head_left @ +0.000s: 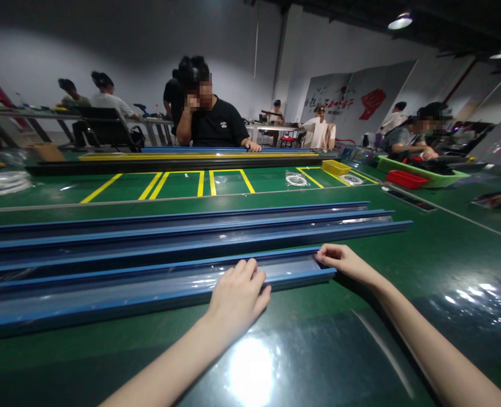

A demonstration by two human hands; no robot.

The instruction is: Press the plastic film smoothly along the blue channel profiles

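A long blue channel [157, 282] lies nearest me on the green table, its inside shiny like clear plastic film. My left hand [238, 288] lies across its near rim, fingers bent over the inside and thumb apart on the near side. At the channel's right end, my right hand [339, 261] has its thumb and fingertips pinched together at the far corner. Whether the fingertips also hold some film there is too small to tell. Two more blue channels [199, 240] run alongside, just beyond the near one.
Behind a pale seam on the green table [403, 254] are yellow tape marks [200, 183], a coil in a bag [297, 179] and a yellow tray [335, 167]. Red [406, 180] and green trays [445, 180] stand right. A co-worker [219, 121] sits opposite, behind long dark and yellow bars [191, 156].
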